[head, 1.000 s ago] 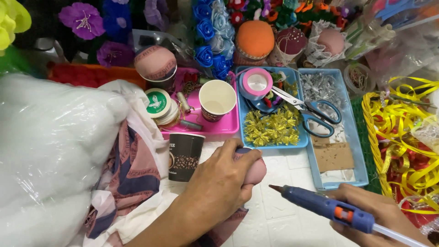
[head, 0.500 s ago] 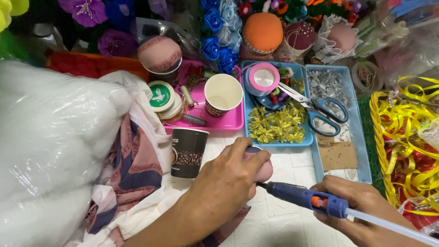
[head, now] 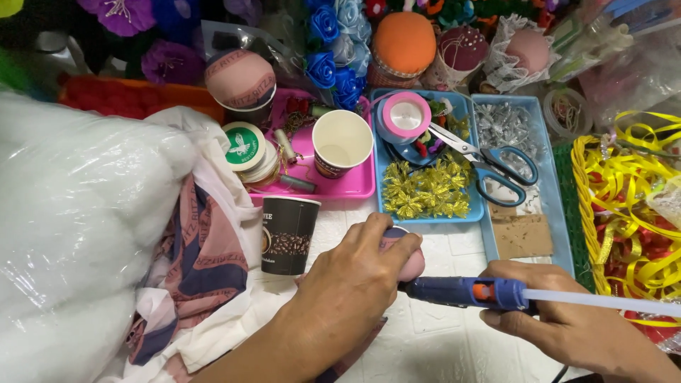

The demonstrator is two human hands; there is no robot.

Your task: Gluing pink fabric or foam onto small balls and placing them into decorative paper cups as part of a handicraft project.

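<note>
Glue gun (head: 468,291) has moved in since 1 s ago: its tip was clear of the left hand (head: 355,284) then, now it's touching the pink ball (head: 410,261) right under the fingers. Left hand clamps over the ball, hiding most of it; only a pink edge shows. Right hand (head: 567,319) grips the gun's handle, wrist cut off at the frame edge. Black paper cup (head: 286,234) stands just left of the left hand, scissors (head: 489,167) in a blue tray (head: 560,241) beyond the right hand. Gun nozzle hard to make out at the contact pt.
</note>
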